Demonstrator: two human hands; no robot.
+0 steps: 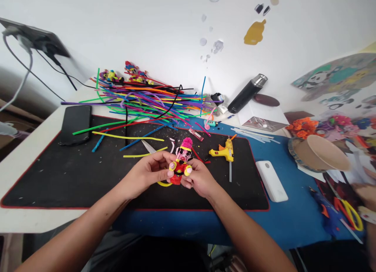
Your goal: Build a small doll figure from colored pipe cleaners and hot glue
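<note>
Between both hands stands a small pipe-cleaner doll (179,166), upright, with a pink pompom hat, a yellow band, a pink face with black marks, and a red and yellow body. My left hand (155,168) grips it from the left side, thumb and fingers closed on it. My right hand (200,177) pinches its right side, some of its fingers hidden behind the doll. Under the hands lie scissors, with the blade (148,147) showing above my left hand and a yellow handle (164,183) below it. Yellow pipe cleaners (128,136) rest just beyond my left hand.
A large heap of coloured pipe cleaners (147,101) lies along the wall, with several small dolls (135,72) behind it. On the black mat (88,178) sit a phone (75,123) and a yellow glue gun (225,151). Rightward are a white power bank (272,181), a flask (247,94) and a bowl (327,152).
</note>
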